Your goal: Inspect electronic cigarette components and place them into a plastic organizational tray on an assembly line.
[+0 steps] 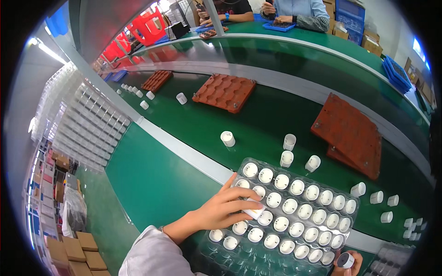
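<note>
A clear plastic tray (220, 252) lies tilted before me, its round pockets mostly filled with white cylindrical pieces (289, 205) that have small dark marks on their faces. My left hand (228, 204) reaches over the tray's left part, its fingers closed on a white cylindrical piece (253, 212) lying on its side above the pockets. At the tray's lower right corner, my right hand (353, 264) grips another white cylinder with a dark end (345, 260). The near pockets of the tray hold no pieces.
On the green conveyor belt (262, 110) stand several loose white cylinders (227, 138). Reddish-brown moulded trays (224, 92) lie farther back, two stacked at right (347, 133). Stacked clear trays (90, 122) rise at left. Across the line, two people work by a blue tray (279, 26).
</note>
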A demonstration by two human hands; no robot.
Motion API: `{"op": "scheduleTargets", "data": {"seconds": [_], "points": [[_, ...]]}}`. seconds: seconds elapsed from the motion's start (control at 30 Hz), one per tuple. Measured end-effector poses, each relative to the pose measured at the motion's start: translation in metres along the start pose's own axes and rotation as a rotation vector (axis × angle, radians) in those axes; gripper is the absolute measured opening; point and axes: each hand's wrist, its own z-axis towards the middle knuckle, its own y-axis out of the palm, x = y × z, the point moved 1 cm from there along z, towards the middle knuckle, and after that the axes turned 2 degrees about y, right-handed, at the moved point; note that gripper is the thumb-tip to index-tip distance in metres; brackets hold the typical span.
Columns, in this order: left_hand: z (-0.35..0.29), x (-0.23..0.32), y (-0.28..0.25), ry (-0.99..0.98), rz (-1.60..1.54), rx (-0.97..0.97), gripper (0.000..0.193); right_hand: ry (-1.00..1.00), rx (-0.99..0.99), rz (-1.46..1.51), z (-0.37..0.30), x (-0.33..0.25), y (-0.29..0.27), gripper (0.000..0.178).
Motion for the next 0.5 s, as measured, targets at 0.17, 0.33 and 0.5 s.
{"op": "scheduleTargets", "data": {"seconds": [0.17, 0.33, 0.5], "points": [[0.001, 0.002, 0.004, -0.005, 0.015, -0.013, 0.035, -0.007, 0.014, 0.027, 0.0, 0.0, -0.004, 0.043], [0.002, 0.005, 0.007, -0.033, -0.011, -0.019, 0.034, 0.01, 0.026, 0.005, 0.0, 0.002, -0.012, 0.043], [0.007, 0.009, 0.012, -0.024, 0.021, -0.004, 0.035, 0.025, 0.063, -0.019, 0.0, -0.001, -0.015, 0.045]]}}
